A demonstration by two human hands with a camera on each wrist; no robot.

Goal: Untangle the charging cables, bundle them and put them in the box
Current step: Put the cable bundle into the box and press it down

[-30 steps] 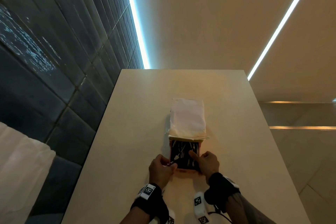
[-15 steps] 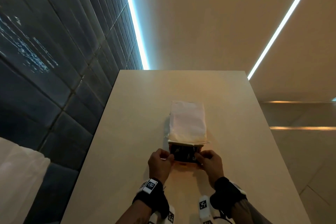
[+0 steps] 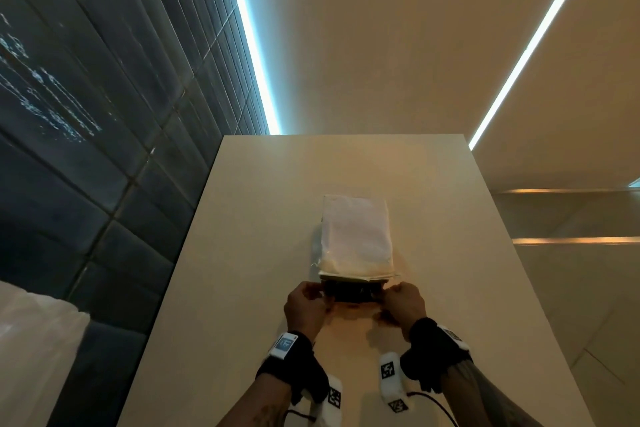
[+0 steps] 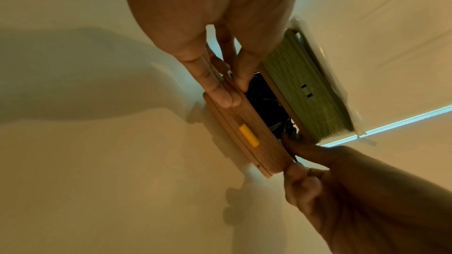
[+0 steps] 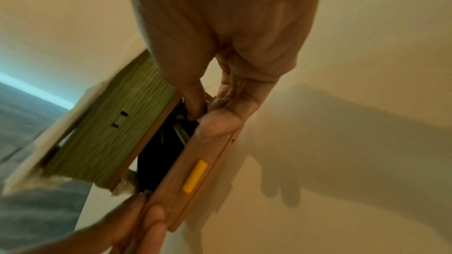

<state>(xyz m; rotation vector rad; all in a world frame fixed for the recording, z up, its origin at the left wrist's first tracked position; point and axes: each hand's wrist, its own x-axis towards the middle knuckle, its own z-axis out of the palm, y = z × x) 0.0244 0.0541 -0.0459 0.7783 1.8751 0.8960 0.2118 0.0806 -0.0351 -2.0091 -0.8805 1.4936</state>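
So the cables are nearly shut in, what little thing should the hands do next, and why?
Probably slide the tray the last bit into the box until it closes. Both the left hand and the right hand grip the tray's ends, and a dark gap with cables shows between the tray's front and the sleeve.

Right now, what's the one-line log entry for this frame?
stage: closing box | left hand: grips drawer corner | right hand: grips other corner | cables: inside drawer | box: on table
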